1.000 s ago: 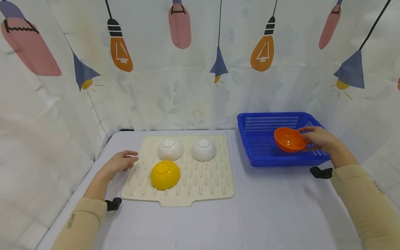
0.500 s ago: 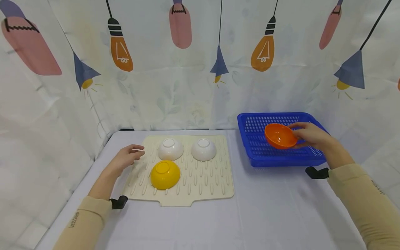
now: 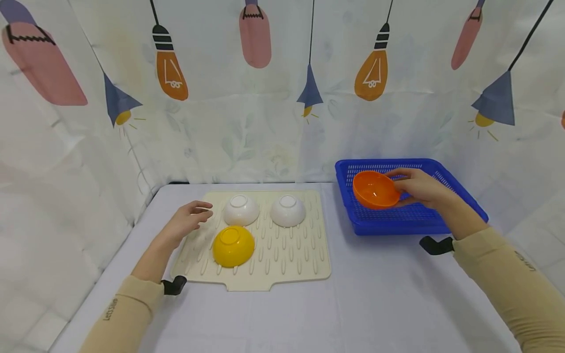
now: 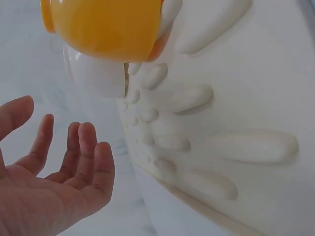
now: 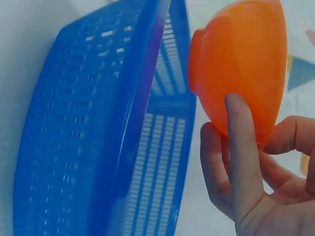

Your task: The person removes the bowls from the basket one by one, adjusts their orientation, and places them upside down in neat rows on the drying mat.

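My right hand pinches an orange bowl by its right side, over the blue basket. In the right wrist view the orange bowl is clear of the basket's rim, thumb at its edge and fingers against the outside. At the left, my left hand hovers above the left edge of the cream draining mat, fingers relaxed and holding nothing. Upside down on the mat lie a yellow bowl and two white bowls, one at back left, one at back right.
A white cloth covers the table. Behind it hangs a curtain printed with lamps and bulbs. Rows of raised ribs stand up from the mat. The basket stands right of the mat, near the curtain.
My right hand has carried the orange bowl leftward and slightly up across the basket. My left hand has moved right and a little up, over the mat's edge.
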`<action>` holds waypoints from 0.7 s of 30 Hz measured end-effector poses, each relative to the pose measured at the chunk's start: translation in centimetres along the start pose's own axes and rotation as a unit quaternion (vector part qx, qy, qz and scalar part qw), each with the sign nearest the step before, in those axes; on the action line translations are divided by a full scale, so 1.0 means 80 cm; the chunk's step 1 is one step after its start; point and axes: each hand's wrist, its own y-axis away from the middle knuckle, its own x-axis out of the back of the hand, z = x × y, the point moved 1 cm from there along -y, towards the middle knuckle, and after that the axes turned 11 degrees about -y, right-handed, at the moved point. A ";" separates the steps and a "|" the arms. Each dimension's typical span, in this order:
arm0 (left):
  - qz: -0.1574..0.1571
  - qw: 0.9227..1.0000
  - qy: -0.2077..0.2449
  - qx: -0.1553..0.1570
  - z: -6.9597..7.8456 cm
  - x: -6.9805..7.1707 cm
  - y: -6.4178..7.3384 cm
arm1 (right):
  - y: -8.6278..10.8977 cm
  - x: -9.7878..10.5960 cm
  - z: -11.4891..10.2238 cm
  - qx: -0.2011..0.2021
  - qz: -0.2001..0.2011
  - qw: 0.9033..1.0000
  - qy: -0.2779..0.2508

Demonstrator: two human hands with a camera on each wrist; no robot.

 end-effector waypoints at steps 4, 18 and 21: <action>0.004 1.000 0.004 -0.006 0.005 -0.003 0.001 | 0.000 -0.012 -0.008 0.000 -0.009 1.000 -0.006; 0.000 1.000 0.029 -0.002 0.022 -0.012 0.002 | -0.004 -0.062 -0.031 0.006 -0.030 0.999 -0.017; 0.001 0.999 0.050 -0.007 0.028 -0.015 0.003 | -0.005 -0.072 -0.034 0.013 -0.037 0.999 -0.018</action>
